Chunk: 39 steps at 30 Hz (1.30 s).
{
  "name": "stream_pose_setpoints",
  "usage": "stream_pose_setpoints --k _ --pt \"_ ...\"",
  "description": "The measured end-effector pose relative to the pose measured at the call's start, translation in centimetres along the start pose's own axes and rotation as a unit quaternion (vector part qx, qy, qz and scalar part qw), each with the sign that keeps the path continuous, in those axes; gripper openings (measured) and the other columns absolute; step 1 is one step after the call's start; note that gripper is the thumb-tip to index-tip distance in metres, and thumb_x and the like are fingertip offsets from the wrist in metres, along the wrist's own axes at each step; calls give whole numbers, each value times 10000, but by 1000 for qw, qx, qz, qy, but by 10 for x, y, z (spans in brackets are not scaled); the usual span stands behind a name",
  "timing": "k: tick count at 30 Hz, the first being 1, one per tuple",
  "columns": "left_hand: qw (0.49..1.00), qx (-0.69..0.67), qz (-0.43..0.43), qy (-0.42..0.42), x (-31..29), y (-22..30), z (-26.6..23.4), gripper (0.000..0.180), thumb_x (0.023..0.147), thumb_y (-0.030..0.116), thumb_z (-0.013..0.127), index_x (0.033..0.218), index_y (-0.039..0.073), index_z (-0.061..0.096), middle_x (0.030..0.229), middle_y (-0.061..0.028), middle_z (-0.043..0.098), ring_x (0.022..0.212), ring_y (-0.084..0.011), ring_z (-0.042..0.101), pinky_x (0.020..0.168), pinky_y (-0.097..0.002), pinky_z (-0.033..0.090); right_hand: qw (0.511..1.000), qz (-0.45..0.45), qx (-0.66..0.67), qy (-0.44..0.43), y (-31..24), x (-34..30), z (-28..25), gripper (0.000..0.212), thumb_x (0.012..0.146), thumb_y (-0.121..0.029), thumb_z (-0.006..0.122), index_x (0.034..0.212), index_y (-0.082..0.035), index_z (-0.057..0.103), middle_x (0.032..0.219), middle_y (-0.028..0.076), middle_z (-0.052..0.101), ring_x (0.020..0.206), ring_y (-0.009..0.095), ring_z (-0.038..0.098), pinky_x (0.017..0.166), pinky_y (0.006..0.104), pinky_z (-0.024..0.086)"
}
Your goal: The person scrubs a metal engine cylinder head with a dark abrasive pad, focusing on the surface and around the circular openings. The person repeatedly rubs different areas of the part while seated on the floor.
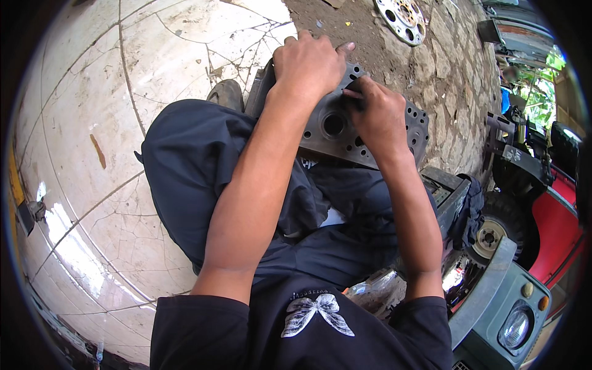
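Cylinder head (336, 132), grey cast metal, flat-faced and drilled with one large round bore and several small holes, rests tilted on the person's dark-trousered lap. Left hand (308, 61) lies on its far upper edge, fingers (345, 47) draped flat across it. Right hand (379, 114) sits just beside, fingers (356, 94) curled and pressing its face.

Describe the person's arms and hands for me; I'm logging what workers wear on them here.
Both forearms are bare from the short black sleeves of a T-shirt down. The left hand and right hand wear no gloves. No watch, ring or band shows on either wrist or on the fingers in view.
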<state>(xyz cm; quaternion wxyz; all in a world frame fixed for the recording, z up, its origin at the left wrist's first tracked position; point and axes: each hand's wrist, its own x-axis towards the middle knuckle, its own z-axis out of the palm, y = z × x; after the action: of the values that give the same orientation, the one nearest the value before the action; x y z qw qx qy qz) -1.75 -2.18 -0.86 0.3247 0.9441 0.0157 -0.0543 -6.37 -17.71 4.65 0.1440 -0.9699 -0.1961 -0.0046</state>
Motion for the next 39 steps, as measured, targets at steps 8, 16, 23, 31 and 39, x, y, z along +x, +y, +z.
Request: stream_pose_setpoints --k 8,16,23,31,39 --pt "997 -43 -53 -27 3 1 -6 683 1093 629 393 1249 67 749 1257 -249 727 1221 -427 680 1071 -540 506 986 12 164 -25 27 1 4 227 807 -32 866 993 -21 736 920 150 798 848 258 803 738 355 602" --pt "996 4 -5 -89 2 -2 -15 903 791 761 753 1419 119 670 1411 -259 660 1291 -413 663 1080 -519 526 903 236 312 175 53 -33 -15 216 901 -102 882 1020 25 755 956 80 801 854 99 694 788 272 560" --pt "990 70 5 -122 -12 -9 -24 1330 474 623 992 1639 286 446 1634 -273 450 1391 -429 595 1141 -511 514 780 342 441 283 131 -85 -3 278 904 -140 885 1067 36 745 956 67 780 837 117 691 776 286 553" --pt "996 58 -5 -73 10 -13 -11 1050 714 800 811 1516 153 610 1487 -263 589 1378 -433 584 1085 -532 512 802 346 390 293 116 -57 -3 376 879 -246 903 1083 43 777 985 111 795 909 180 718 859 319 554" --pt "986 155 20 55 -7 0 16 989 900 831 608 1480 30 616 1461 -322 551 1374 -473 522 1184 -562 384 792 323 426 295 114 -48 7 386 848 -327 899 1058 -16 810 981 149 824 920 246 787 869 369 586"
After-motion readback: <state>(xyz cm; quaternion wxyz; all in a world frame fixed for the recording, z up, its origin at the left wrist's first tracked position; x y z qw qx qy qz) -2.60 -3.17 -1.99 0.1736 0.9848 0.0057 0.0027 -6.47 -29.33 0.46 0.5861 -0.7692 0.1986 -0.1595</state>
